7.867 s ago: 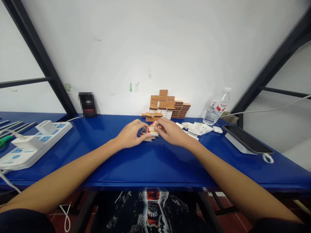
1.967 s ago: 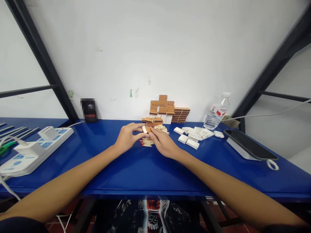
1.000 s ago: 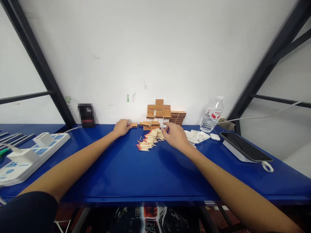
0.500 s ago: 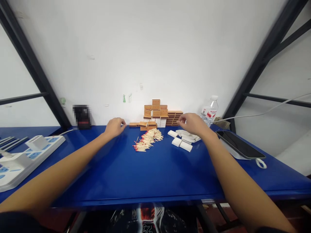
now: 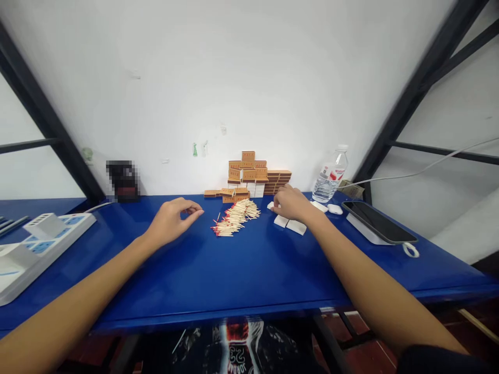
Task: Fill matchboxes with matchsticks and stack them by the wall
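While the heap of loose matches (image 5: 236, 218) lies on the blue worktop (image 5: 226, 275), most of its red heads to the left, the left hand (image 5: 168, 221) is held to the left of it and apart from it. Its fingers are released, thumb and forefinger loosely curved toward each other. To the right of the heap, the right hand (image 5: 290, 201) reaches down over the white trays (image 5: 297, 227), fingers bent and partly covering them; whether they grasp one cannot be told. Two trays lie side by side in front of that hand.

Behind the heap, the orange matchboxes (image 5: 248, 174) are stacked in a stepped pile near the wall, with a few lower ones spread leftward. Just right of that pile, still behind the heap, stands a block of boxes with dark edges (image 5: 277, 182). Farther right of the heap are a water bottle (image 5: 328, 179), a small white case (image 5: 335, 209) and a phone (image 5: 379, 222); well to its left lies a power strip (image 5: 74, 234).
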`<action>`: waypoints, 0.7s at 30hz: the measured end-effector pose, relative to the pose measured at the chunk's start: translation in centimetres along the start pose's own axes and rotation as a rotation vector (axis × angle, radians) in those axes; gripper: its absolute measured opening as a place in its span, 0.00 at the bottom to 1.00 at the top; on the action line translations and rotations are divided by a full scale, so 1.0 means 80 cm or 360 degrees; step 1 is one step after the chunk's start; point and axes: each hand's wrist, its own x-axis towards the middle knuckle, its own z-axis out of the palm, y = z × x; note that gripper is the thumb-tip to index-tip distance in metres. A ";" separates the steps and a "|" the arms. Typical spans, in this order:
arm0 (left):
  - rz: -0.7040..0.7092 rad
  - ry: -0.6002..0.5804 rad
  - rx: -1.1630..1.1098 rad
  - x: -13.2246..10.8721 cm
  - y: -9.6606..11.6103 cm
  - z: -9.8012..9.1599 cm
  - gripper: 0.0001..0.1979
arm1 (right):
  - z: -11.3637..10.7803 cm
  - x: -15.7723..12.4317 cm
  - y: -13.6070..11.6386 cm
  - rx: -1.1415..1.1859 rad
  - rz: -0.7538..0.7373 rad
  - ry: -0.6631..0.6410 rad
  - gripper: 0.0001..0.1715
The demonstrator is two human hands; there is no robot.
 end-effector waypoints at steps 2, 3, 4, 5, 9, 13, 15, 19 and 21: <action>-0.0015 -0.0112 -0.0080 -0.003 0.001 0.010 0.11 | 0.003 0.000 -0.004 -0.0059 -0.0036 -0.0049 0.11; -0.0017 -0.0143 -0.0114 -0.004 0.002 0.015 0.11 | 0.004 0.000 -0.003 -0.0054 -0.0050 -0.0047 0.11; -0.0018 -0.0161 -0.0128 -0.006 0.003 0.019 0.11 | 0.004 0.000 -0.001 -0.0035 -0.0057 -0.0039 0.11; -0.0012 -0.0172 -0.0134 -0.007 0.005 0.022 0.10 | 0.005 0.001 0.001 -0.0012 -0.0057 -0.0034 0.12; 0.0007 -0.0149 -0.0142 -0.007 0.012 0.020 0.09 | 0.014 0.004 0.007 0.0015 -0.0053 -0.0099 0.11; 0.0004 -0.0107 -0.0131 -0.005 0.017 0.014 0.10 | 0.016 0.006 0.000 -0.0009 -0.0093 -0.0056 0.10; -0.0016 -0.0113 -0.0132 -0.005 0.019 0.012 0.11 | 0.006 0.001 -0.011 0.0113 -0.0162 0.0147 0.10; -0.0055 -0.0217 -0.0223 -0.006 0.036 0.008 0.16 | -0.027 -0.027 -0.062 0.0760 -0.0567 0.0325 0.08; -0.0044 -0.0473 -0.0327 -0.008 0.048 0.005 0.21 | -0.037 -0.043 -0.096 0.1078 -0.0816 0.0163 0.06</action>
